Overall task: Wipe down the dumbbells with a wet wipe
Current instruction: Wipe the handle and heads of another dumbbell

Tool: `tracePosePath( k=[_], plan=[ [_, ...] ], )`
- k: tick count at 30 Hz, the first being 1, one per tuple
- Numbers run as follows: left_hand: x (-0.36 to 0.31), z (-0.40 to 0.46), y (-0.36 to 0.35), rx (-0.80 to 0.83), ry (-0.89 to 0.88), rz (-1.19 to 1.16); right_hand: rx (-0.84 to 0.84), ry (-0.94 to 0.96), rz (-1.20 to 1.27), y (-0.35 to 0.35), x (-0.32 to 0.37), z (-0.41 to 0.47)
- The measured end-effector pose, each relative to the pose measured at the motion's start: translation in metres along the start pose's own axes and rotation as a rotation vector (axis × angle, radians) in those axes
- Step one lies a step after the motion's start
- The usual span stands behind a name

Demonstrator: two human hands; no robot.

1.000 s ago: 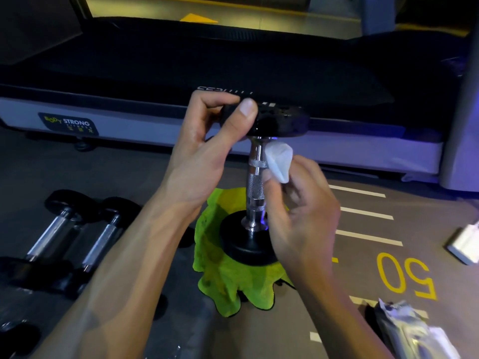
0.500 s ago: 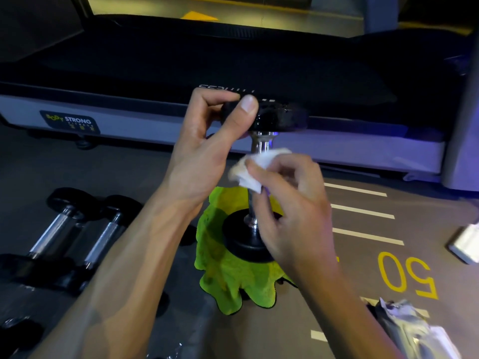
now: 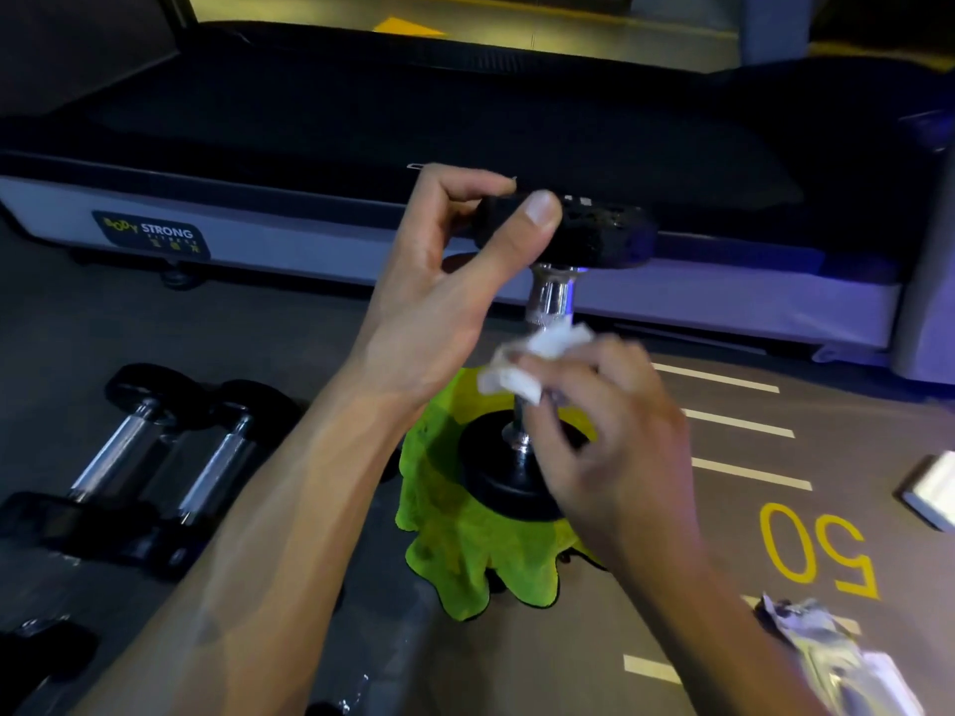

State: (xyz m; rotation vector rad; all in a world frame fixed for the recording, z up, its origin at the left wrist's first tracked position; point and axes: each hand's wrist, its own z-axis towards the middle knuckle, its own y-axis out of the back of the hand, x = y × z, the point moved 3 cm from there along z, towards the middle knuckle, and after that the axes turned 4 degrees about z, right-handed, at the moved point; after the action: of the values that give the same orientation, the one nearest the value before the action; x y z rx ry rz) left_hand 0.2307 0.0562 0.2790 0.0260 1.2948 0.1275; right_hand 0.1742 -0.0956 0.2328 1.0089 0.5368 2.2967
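Observation:
A black dumbbell (image 3: pixel 555 297) with a chrome handle stands upright on a green cloth (image 3: pixel 455 550) on the floor. My left hand (image 3: pixel 455 281) grips its top head between thumb and fingers. My right hand (image 3: pixel 610 436) pinches a crumpled white wet wipe (image 3: pixel 532 359) against the middle of the handle; the hand is blurred. The bottom head (image 3: pixel 496 472) rests on the cloth, partly hidden by my right hand.
Two more dumbbells (image 3: pixel 155 457) lie side by side on the floor at the left. A treadmill (image 3: pixel 362 147) runs across the back. A wipe packet (image 3: pixel 827 648) lies at the lower right and a white object (image 3: pixel 935 488) at the right edge.
My right hand has slid the wipe from just under the top head down to the middle of the handle. My left hand keeps its hold on the top head.

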Motion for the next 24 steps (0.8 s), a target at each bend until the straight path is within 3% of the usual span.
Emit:
tracePosePath(
  k=[3, 5, 7, 14, 21, 24],
  plan=[
    [-0.001, 0.001, 0.000, -0.020, 0.004, -0.044, 0.082, -0.231, 0.261, 0.004, -0.008, -0.037],
    [-0.001, 0.003, 0.001, -0.022, 0.013, -0.080, -0.055, -0.396, 0.407, 0.017, -0.016, -0.047],
    [-0.005, 0.004, 0.001, 0.004, 0.019, -0.086, -0.206, -0.481, 0.388, 0.032, -0.025, -0.045],
    [-0.016, 0.001, 0.004, 0.034, -0.043, 0.069, -0.066, -0.307, 0.156, 0.024, -0.017, -0.033],
    [-0.012, -0.003, 0.005, 0.002, -0.152, 0.222, 0.299, -0.333, 0.280, 0.017, -0.019, -0.024],
    [-0.011, -0.002, 0.005, -0.012, -0.229, 0.280, 0.383, -0.250, 0.256, 0.015, -0.008, -0.015]
  ],
)
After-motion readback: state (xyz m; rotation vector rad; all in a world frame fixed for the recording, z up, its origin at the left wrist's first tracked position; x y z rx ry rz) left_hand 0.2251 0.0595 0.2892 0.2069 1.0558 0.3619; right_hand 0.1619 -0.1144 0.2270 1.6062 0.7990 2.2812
